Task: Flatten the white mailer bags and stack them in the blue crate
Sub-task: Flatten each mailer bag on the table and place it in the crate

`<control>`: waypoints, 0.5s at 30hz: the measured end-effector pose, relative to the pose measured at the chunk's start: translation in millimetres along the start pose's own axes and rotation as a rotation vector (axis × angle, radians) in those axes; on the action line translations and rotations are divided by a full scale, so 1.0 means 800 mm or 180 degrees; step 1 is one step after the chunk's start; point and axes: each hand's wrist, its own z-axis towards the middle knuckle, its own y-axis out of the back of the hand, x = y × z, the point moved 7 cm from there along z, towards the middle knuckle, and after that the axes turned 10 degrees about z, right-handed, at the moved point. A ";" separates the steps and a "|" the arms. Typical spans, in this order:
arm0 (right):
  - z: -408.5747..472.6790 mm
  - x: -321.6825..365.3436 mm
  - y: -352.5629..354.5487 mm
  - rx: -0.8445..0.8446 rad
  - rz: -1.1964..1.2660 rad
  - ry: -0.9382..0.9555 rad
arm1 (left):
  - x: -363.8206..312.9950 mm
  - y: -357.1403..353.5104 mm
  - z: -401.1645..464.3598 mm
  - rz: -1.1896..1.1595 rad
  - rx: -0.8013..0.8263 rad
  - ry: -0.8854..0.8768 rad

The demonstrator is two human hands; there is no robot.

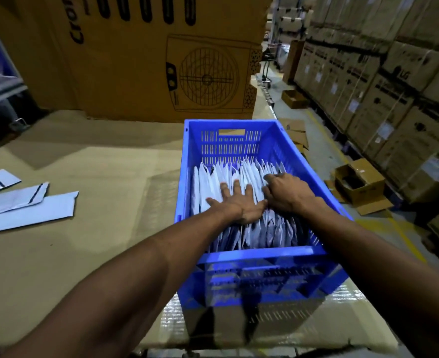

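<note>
A blue crate (259,254) stands on the cardboard-covered table at centre right. It is packed with several white mailer bags (213,177) standing on edge in a row. My left hand (236,205) lies flat on the bag tops, fingers spread and straight. My right hand (285,192) sits just to its right, fingers curled down among the upper edges of the bags; whether it grips one cannot be told. Three more white mailer bags (30,205) lie flat on the table at the far left.
A large cardboard carton (141,55) with a fan drawing stands behind the crate. The table edge runs along the crate's right side. Beyond it is an aisle with open boxes (357,182) on the floor and a wall of stacked cartons (393,86).
</note>
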 end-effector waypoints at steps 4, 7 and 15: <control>0.000 -0.010 -0.017 0.0360 0.0050 -0.0077 | -0.008 -0.002 0.004 -0.0076 -0.0027 -0.0100; 0.002 0.006 0.005 -0.0181 0.0029 0.0234 | 0.007 0.022 0.000 -0.0122 -0.0299 -0.0076; 0.047 0.145 0.085 -0.1053 0.0353 0.1259 | 0.094 0.132 -0.050 0.0830 -0.1696 0.0107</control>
